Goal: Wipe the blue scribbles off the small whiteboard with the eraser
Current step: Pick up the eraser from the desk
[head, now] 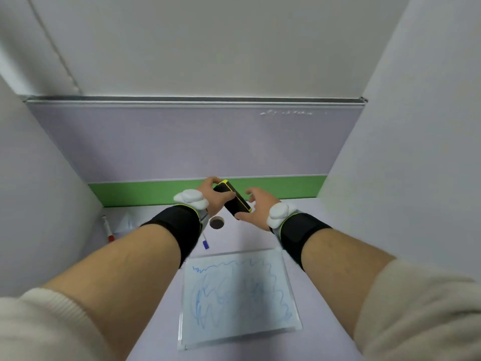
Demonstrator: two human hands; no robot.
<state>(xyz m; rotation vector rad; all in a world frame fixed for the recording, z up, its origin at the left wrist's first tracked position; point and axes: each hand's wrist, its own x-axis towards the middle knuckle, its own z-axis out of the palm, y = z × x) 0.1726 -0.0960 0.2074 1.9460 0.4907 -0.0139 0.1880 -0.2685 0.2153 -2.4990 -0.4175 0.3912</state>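
The small whiteboard (238,298) lies flat on the desk near me, covered in blue scribbles (229,290). A black eraser (235,201) with a yellow-green edge is held up in the air beyond the board, near the green strip. My left hand (214,198) grips its far end with fingers wrapped around it. My right hand (256,208) is at the eraser's near end, thumb touching underneath, the other fingers spread apart. Both wrists wear black bands with white pods.
A red-capped marker (107,227) lies at the left by the side wall. A blue-capped marker (205,243) lies partly under my left wrist. A round cable hole (216,222) is in the desk. Partition walls close in on the left, back and right.
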